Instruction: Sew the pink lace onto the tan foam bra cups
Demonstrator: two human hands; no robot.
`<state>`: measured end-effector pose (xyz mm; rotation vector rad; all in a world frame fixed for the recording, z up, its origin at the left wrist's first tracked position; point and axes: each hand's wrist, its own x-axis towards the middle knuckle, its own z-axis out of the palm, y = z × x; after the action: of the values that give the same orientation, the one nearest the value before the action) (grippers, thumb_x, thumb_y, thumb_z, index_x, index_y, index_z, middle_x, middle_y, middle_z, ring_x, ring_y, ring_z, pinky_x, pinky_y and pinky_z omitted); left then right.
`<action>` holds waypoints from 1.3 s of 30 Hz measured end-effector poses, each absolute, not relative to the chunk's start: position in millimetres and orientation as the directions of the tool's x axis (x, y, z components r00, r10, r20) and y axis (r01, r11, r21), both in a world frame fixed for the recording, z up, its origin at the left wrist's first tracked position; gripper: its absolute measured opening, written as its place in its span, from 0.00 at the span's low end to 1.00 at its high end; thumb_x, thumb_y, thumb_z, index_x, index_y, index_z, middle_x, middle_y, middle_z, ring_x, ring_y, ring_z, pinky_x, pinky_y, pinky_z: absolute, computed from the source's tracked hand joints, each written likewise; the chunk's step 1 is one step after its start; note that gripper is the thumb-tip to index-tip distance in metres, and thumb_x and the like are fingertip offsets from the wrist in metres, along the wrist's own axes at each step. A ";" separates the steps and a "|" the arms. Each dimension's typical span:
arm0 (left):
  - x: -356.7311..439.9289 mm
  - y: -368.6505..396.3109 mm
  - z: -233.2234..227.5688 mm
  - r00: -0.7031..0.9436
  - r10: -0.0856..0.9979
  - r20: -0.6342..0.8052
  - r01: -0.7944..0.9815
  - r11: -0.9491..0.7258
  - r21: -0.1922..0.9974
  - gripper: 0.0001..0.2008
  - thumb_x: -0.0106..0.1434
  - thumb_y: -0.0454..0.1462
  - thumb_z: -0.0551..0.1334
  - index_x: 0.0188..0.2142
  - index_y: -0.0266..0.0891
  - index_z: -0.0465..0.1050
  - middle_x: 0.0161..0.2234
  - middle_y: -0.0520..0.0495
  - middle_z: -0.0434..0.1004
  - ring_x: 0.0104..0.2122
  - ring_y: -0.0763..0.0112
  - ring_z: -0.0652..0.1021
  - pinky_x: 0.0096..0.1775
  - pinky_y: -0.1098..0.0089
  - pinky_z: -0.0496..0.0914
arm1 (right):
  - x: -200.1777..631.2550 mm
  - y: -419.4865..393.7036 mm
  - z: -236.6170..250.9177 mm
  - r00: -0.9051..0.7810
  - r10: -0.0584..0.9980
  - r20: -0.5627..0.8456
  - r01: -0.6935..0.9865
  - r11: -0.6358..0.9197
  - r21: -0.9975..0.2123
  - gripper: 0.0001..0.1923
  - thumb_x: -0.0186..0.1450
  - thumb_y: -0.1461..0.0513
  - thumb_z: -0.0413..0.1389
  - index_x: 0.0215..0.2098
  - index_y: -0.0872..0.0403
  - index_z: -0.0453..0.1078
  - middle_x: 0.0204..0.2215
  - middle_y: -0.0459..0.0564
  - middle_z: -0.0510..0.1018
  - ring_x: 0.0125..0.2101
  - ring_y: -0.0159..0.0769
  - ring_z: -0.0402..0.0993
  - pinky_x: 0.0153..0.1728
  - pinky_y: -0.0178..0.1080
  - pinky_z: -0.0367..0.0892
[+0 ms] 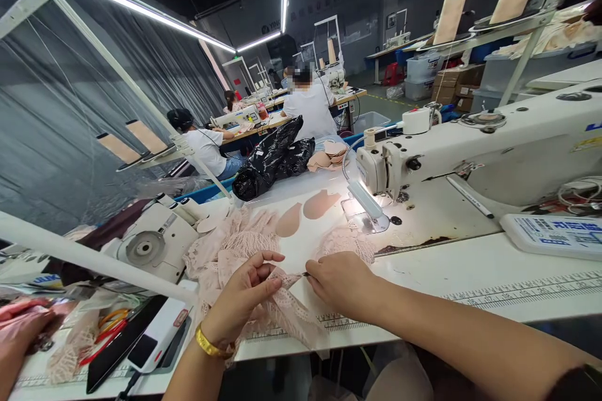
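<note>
Between our hands, above the near edge of the surface (pixel 423 279), the lace (pixel 291 310) is stretched at a narrow point, its looser part spreading below toward us. Our left hand (pixel 256 285) pinches it between thumb and fingers, the grip narrow; our right hand (pixel 345 285) is closed round something of which only a dark tip (pixel 305 274) shows, meeting the end of the lace. We judge the step to be close handwork at that end, perhaps trimming or parting it, and away from the needle: the sewing machine (pixel 437 160) stands beyond and right of our hands. As we read it, the next move calls for a steady left pinch and a small, exact action by the right, keeping the tip clear of our left fingers. More lace lies heaped as a pile (pixel 230 241) just beyond our left hand, and two tan pieces (pixel 289 220) rest farther ahead. Our right fingers hide most of whatever they grip, so we cannot tell whether it is a tool. The folds below our left hand are hard to separate from the pile, and another person's hand (pixel 32 326), far left of ours, is blurred and cut off.
</note>
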<state>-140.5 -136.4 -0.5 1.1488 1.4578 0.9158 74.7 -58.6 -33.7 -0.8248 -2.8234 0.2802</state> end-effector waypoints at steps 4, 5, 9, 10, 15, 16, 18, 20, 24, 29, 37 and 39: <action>-157.9 -135.6 14.0 -0.166 0.978 -0.127 0.545 0.198 0.815 0.26 0.64 0.51 0.63 0.55 0.39 0.68 0.39 0.43 0.79 0.37 0.58 0.78 0.40 0.60 0.72 | 96.0 -55.8 -35.1 -0.761 0.640 0.112 0.593 0.754 -0.280 0.12 0.75 0.61 0.48 0.37 0.54 0.71 0.31 0.52 0.83 0.31 0.42 0.81 0.26 0.37 0.55; -162.7 -135.6 19.7 -0.245 0.969 0.007 0.694 0.171 0.699 0.25 0.64 0.50 0.61 0.56 0.39 0.69 0.42 0.40 0.79 0.41 0.54 0.78 0.44 0.55 0.72 | 107.2 -53.6 -35.9 -0.735 0.668 0.118 0.616 0.730 -0.297 0.12 0.75 0.61 0.48 0.36 0.54 0.71 0.30 0.51 0.83 0.31 0.42 0.80 0.26 0.36 0.55; -160.8 -134.9 28.4 -0.087 0.865 0.494 0.991 0.025 0.130 0.23 0.66 0.44 0.59 0.59 0.42 0.69 0.59 0.37 0.72 0.60 0.43 0.70 0.62 0.42 0.61 | 171.6 -35.9 -46.4 -0.585 0.800 0.134 0.740 0.594 -0.316 0.11 0.74 0.58 0.50 0.36 0.52 0.70 0.27 0.50 0.80 0.27 0.42 0.78 0.28 0.36 0.57; -153.4 -133.7 23.5 0.036 0.887 0.461 0.994 -0.078 0.072 0.25 0.66 0.40 0.59 0.62 0.44 0.66 0.62 0.38 0.70 0.63 0.45 0.68 0.63 0.43 0.60 | 189.5 -29.9 -50.7 -0.546 0.829 0.121 0.777 0.555 -0.296 0.10 0.73 0.58 0.50 0.37 0.52 0.71 0.27 0.50 0.80 0.27 0.43 0.77 0.29 0.37 0.59; -98.0 -113.9 -23.2 0.395 0.908 0.137 0.915 -0.402 0.023 0.26 0.60 0.24 0.56 0.53 0.46 0.75 0.66 0.41 0.66 0.65 0.46 0.67 0.62 0.42 0.62 | 252.2 -16.0 -65.3 -0.489 0.847 0.206 0.848 0.518 -0.115 0.13 0.69 0.58 0.57 0.49 0.56 0.75 0.47 0.64 0.81 0.48 0.61 0.76 0.48 0.58 0.67; -87.9 -108.4 -28.1 0.411 0.903 0.128 0.906 -0.420 0.049 0.22 0.62 0.24 0.54 0.48 0.45 0.78 0.63 0.40 0.71 0.62 0.48 0.70 0.61 0.43 0.63 | 255.2 -19.5 -64.4 -0.520 0.819 0.242 0.813 0.561 -0.153 0.18 0.68 0.57 0.60 0.54 0.55 0.74 0.53 0.65 0.78 0.54 0.63 0.72 0.53 0.61 0.64; -70.1 -99.7 -27.0 0.427 0.893 0.142 0.876 -0.448 0.180 0.17 0.68 0.28 0.51 0.43 0.44 0.77 0.53 0.40 0.79 0.53 0.53 0.76 0.56 0.50 0.69 | 250.5 -31.8 -59.2 -0.597 0.753 0.278 0.674 0.658 -0.335 0.30 0.66 0.54 0.64 0.64 0.51 0.66 0.62 0.63 0.71 0.62 0.59 0.65 0.60 0.61 0.60; -55.2 -96.2 -13.4 0.420 0.891 0.174 0.820 -0.454 0.348 0.15 0.72 0.34 0.50 0.45 0.44 0.76 0.43 0.42 0.81 0.44 0.58 0.79 0.48 0.57 0.73 | 235.1 -46.1 -51.8 -0.672 0.678 0.298 0.468 0.700 -0.539 0.43 0.63 0.49 0.67 0.71 0.49 0.56 0.67 0.61 0.64 0.67 0.54 0.58 0.65 0.55 0.58; -35.8 -99.6 21.6 0.300 0.937 0.179 0.716 -0.345 0.607 0.14 0.73 0.46 0.55 0.40 0.44 0.76 0.32 0.48 0.79 0.32 0.63 0.77 0.37 0.66 0.71 | 198.3 -60.7 -43.2 -0.626 0.724 0.289 0.126 0.459 -0.879 0.29 0.68 0.50 0.62 0.63 0.50 0.63 0.57 0.57 0.74 0.58 0.48 0.69 0.59 0.50 0.64; -30.6 -94.1 22.8 0.015 0.994 0.109 0.583 -0.097 0.807 0.23 0.64 0.57 0.63 0.26 0.42 0.69 0.23 0.53 0.66 0.25 0.69 0.67 0.28 0.71 0.64 | 179.7 -50.7 -52.1 -0.633 0.767 0.104 -0.238 -0.065 -0.969 0.24 0.67 0.41 0.59 0.41 0.52 0.64 0.31 0.45 0.75 0.32 0.35 0.72 0.38 0.37 0.67; -17.4 -84.2 -25.0 -0.068 0.996 -0.052 0.225 0.066 0.972 0.26 0.58 0.55 0.69 0.24 0.42 0.58 0.22 0.57 0.59 0.24 0.74 0.63 0.28 0.74 0.62 | 186.4 -46.2 -49.7 -0.478 0.839 0.260 0.004 0.298 -0.954 0.23 0.73 0.44 0.52 0.35 0.53 0.72 0.33 0.47 0.74 0.39 0.39 0.70 0.44 0.40 0.65; -20.1 -80.1 -25.9 -0.006 1.000 -0.030 0.445 0.030 0.895 0.27 0.64 0.58 0.61 0.24 0.43 0.53 0.21 0.58 0.56 0.23 0.74 0.62 0.26 0.74 0.61 | 187.9 -46.0 -46.8 -0.473 0.842 0.259 -0.057 0.264 -0.963 0.22 0.73 0.45 0.52 0.34 0.53 0.72 0.35 0.48 0.76 0.40 0.39 0.73 0.46 0.41 0.66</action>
<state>-20.1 -80.1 -25.9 1.5157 1.5537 0.9308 187.9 -46.0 -46.8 -0.7296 -1.6861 1.3320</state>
